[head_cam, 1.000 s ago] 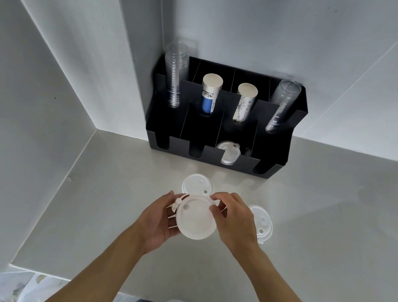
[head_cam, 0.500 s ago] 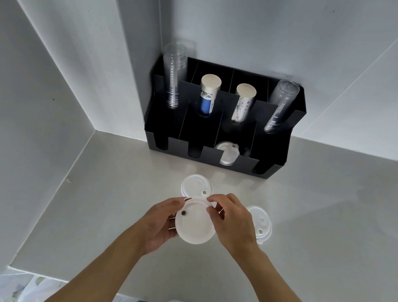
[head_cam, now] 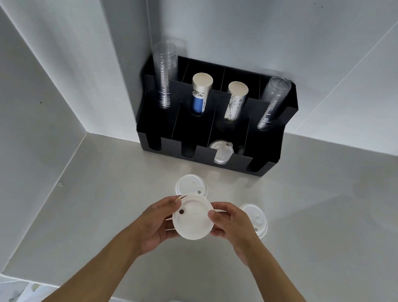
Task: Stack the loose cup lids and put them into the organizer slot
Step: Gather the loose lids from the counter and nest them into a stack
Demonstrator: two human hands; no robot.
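Lid stack (head_cam: 192,218) gripped by both hands (head_cam: 157,223) (head_cam: 230,225); two loose lids (head_cam: 191,184) (head_cam: 254,218) on counter (head_cam: 319,239).

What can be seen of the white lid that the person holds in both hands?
The held lid is round, white and looks like thin matt plastic. It has a raised rim, a shallow sunken centre and one small dark hole near its left edge. It is lifted above the counter, its face tilted toward the camera. The left hand pinches its left edge and the right hand its right edge. Whether more lids sit stacked under it cannot be told.
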